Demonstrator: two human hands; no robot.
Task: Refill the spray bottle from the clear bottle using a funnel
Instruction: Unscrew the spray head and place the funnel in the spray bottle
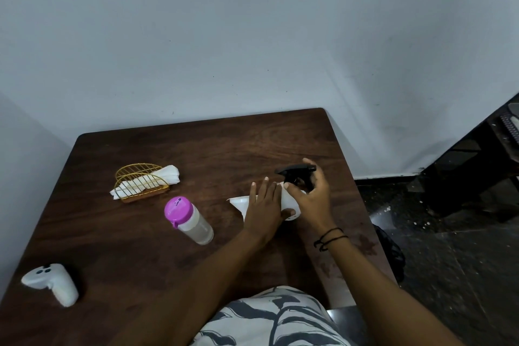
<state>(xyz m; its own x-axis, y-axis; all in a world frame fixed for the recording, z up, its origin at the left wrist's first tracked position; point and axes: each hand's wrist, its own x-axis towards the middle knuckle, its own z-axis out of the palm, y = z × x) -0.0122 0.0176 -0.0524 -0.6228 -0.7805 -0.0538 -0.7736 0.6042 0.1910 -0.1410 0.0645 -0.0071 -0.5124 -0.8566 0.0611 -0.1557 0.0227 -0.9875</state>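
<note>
Left hand [265, 206] clamps the spray bottle [290, 201]; right hand [309, 194] grips its trigger head [296, 174]; body should stay steady while unscrewing.

Head view, angled down — perhaps arm's reach — over table [196, 149]

wooden table [213, 146] | clear bottle [191, 220] | napkin holder [141, 182] | controller [52, 282]

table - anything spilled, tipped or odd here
No spill shows. The clear bottle stands upright, its purple cap on. A white game controller at the near left corner looks unrelated. Both hands are on the spray bottle, which hides its stance.
</note>
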